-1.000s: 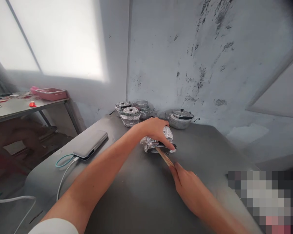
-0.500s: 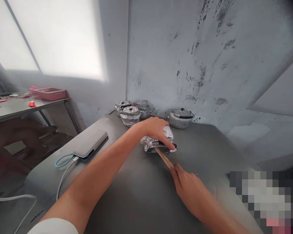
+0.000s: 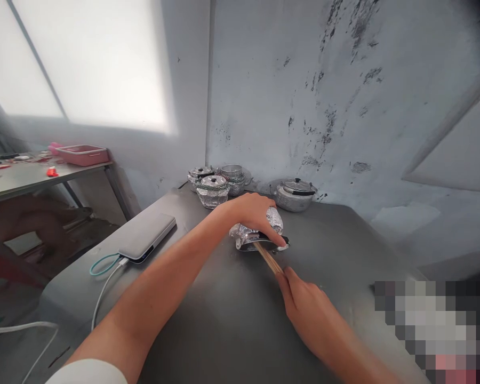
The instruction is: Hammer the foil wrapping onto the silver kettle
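Foil pot (image 3: 274, 218) tilts under the left hand (image 3: 256, 210), fingers clasping it, while the right hand (image 3: 306, 298) pinches sticks (image 3: 268, 258) at its opening, seemingly probing, which next calls for steadiness.

White glare beyond and left of the table (image 3: 208, 330), soft sheen on its top, pixelation at its right

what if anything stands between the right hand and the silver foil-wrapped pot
Only the thin, pale-brown wooden sticks in the right hand, reaching into the opening of the silver foil-wrapped pot. Nothing else visible stands between; the left hand holds the pot.
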### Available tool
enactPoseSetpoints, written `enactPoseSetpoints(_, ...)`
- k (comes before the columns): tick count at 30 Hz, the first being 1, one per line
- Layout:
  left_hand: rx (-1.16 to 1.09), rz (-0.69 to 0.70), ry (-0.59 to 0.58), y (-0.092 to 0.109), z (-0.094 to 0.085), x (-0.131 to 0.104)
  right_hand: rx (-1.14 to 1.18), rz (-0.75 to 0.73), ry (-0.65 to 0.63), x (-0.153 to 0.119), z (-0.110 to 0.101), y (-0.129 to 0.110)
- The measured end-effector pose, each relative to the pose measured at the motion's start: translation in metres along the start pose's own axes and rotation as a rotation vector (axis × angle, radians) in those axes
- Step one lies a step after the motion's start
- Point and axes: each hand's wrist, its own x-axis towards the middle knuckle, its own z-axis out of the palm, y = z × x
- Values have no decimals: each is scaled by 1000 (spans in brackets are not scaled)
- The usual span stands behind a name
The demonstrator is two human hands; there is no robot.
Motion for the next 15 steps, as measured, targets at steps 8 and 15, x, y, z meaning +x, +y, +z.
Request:
enactPoseSetpoints(8, -3, -3, 13, -1, 1, 0, -29, -12, 43, 3, -5, -1)
enactPoseSetpoints(15, -7, -7, 11, 0, 0, -1, -36, -2, -9, 4, -1, 4)
